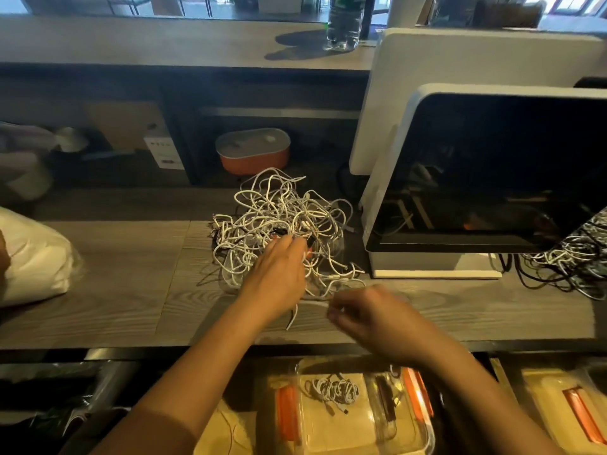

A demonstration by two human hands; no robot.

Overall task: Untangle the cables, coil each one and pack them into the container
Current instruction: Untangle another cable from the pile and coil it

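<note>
A tangled heap of white cables lies on the grey wooden counter. My left hand reaches into the near side of the heap, its fingertips buried among the strands. My right hand hovers just right of it, blurred, fingers curled and pinching a white cable end that runs toward the heap. Below the counter edge stands a clear plastic container with orange clips, and one coiled white cable lies inside it.
A white-framed monitor stands close on the right, with another cable tangle beside it. An orange box with a grey lid sits behind the heap. A white bag lies at the left; a water bottle stands on the upper shelf.
</note>
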